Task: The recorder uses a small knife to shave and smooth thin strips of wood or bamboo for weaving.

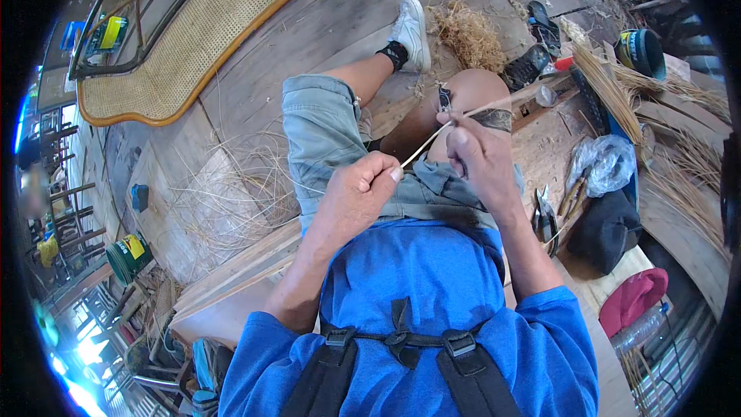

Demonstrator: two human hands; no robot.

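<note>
A thin, pale cane strip (pixel 421 149) runs slanting between my two hands above my lap. My left hand (pixel 359 191) is closed, with the strip pinched between thumb and forefinger. Higher and to the right, my right hand (pixel 477 156) has its fingers curled at the strip's other side, beside my bent knee. A dark pad (pixel 494 119) lies across that knee, partly behind the right hand. A small dark piece (pixel 444 98) shows at the knee's left edge; its kind is unclear. Blurred pale strands extend rightward past the right hand.
Loose cane strips (pixel 231 193) lie tangled on the left. Curly shavings (pixel 467 35) sit ahead, near dark sandals (pixel 529 66). To the right are cane bundles (pixel 606 93), pliers (pixel 546 220), a plastic bag (pixel 606 162) and a maroon cap (pixel 634 301). A woven cane panel (pixel 197 35) stands far left.
</note>
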